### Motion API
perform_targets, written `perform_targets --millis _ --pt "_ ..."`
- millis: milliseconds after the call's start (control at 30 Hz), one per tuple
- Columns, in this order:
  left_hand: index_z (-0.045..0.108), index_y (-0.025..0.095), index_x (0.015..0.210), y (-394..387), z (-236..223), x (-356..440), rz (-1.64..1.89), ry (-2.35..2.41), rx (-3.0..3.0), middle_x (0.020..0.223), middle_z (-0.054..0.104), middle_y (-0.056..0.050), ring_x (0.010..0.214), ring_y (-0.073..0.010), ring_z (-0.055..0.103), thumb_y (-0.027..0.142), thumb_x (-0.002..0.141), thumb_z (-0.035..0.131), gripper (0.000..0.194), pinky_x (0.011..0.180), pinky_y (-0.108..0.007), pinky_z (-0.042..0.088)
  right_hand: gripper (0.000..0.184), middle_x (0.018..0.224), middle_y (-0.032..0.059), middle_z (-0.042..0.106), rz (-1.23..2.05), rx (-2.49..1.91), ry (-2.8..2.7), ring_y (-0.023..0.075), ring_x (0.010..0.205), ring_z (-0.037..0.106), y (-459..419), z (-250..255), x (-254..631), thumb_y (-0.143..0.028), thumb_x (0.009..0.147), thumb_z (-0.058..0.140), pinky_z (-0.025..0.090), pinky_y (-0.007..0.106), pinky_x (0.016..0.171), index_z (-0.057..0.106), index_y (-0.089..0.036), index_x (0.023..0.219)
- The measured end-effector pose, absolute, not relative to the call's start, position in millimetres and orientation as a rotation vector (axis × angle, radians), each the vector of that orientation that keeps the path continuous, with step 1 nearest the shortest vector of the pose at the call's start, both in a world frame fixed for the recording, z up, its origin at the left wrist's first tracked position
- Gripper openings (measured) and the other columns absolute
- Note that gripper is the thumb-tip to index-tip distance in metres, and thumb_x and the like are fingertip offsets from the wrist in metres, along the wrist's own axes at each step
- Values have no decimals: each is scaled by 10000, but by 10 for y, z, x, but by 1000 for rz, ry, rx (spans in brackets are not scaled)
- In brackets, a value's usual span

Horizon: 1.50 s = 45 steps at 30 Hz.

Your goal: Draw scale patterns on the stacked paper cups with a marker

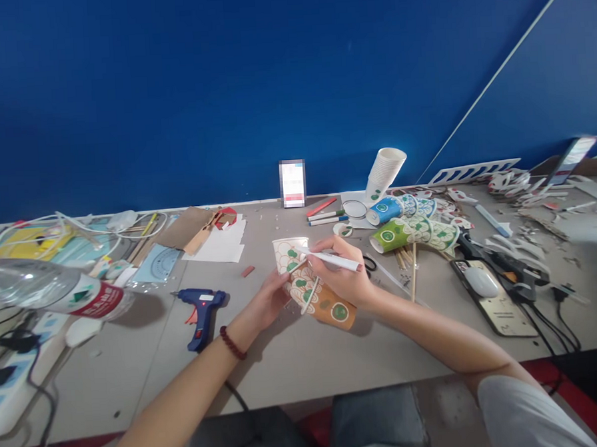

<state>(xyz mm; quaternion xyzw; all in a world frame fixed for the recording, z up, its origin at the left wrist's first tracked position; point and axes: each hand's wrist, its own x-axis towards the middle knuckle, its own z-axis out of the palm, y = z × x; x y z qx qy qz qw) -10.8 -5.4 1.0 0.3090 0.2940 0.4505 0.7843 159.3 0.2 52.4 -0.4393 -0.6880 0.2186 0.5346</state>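
Observation:
My left hand (268, 300), with a dark red bead bracelet at the wrist, is closed around joined paper cups (340, 314) from the left. They are an orange cup and white cups with green leaves and line patterns, lying tilted above the table. A white rim juts out across their middle. In my right hand (345, 272) is a white marker (333, 258) with a red end. Its tip points left, at the upper white cup (282, 251); whether it touches the cup I cannot tell. My left fingertips are partly hidden behind the cups.
A blue glue gun (203, 312) lies left of my hands, beyond it a plastic bottle (76, 292). A lit phone (293, 184) leans on the wall. Right are joined blue cups (385, 209), green cups (394, 234), a stack of white cups (384, 172) and a mouse (482, 282).

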Motion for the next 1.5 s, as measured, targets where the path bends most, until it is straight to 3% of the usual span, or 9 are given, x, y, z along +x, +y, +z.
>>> perform_targets --millis 200,900,1300,1500 --pt "666 166 1041 -56 -19 -111 955 630 689 1022 694 -81 880 -219 633 340 744 700 346 769 -323 446 41 775 24 689 509 -1063 -1659 157 671 644 -13 513 1599 -222 764 632 513 291 617 595 -228 781" --pt "677 153 1022 -69 36 -99 957 607 710 1050 686 -93 917 -223 616 349 745 703 340 790 -317 447 45 789 31 702 472 -1014 -1642 152 689 656 11 495 1592 -226 782 633 523 281 643 593 -211 793" --pt "602 185 1212 -57 26 -103 965 586 709 1066 692 -94 950 -238 624 324 758 693 483 821 -337 439 48 801 28 715 462 -1003 -1602 144 666 657 22 505 1600 -208 776 636 526 267 625 593 -210 798" --pt "633 190 1163 -55 -5 -116 964 597 697 1077 688 -79 944 -219 620 325 754 700 436 803 -322 452 52 785 20 710 448 -1002 -1604 138 650 649 22 500 1604 -209 778 637 521 263 619 590 -210 799"
